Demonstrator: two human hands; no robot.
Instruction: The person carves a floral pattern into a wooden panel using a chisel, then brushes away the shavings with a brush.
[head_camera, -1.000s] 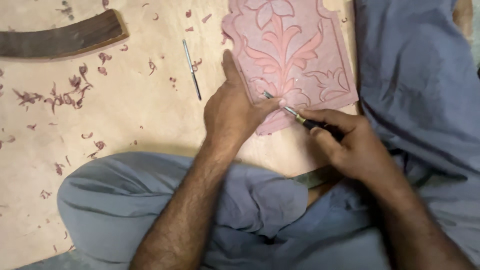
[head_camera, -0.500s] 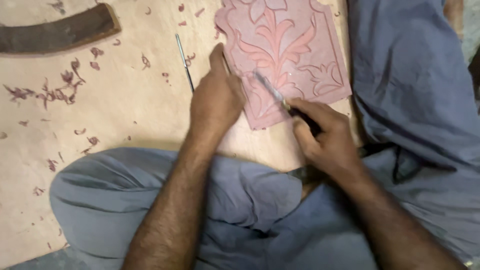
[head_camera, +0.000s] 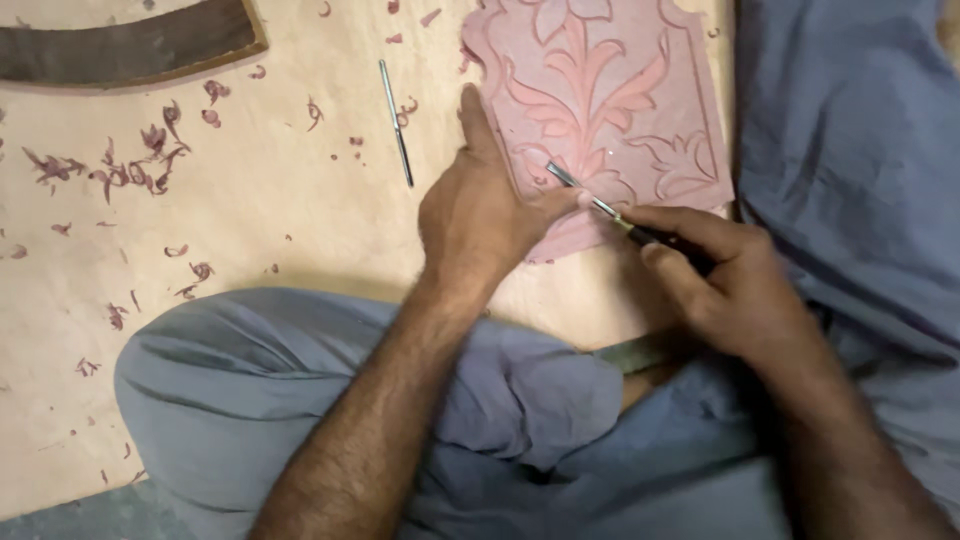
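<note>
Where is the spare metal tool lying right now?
The spare metal tool lies untouched on the tan board, upper centre, just left of the left hand and pink carved panel.

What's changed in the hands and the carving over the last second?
Little. The right hand keeps its grip on the thin metal carving tool, its tip edging slightly along the pink slab carved with a leaf pattern. The left hand stays pressed on the slab's left edge. The spare metal tool lies unmoved.

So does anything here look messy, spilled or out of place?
Only carving waste: pink shavings lie scattered over the tan work surface left of the pink carved panel. A spare thin metal tool lies loose beside the left hand. The right hand holds a carving tool on the panel. Nothing looks damaged.
</note>
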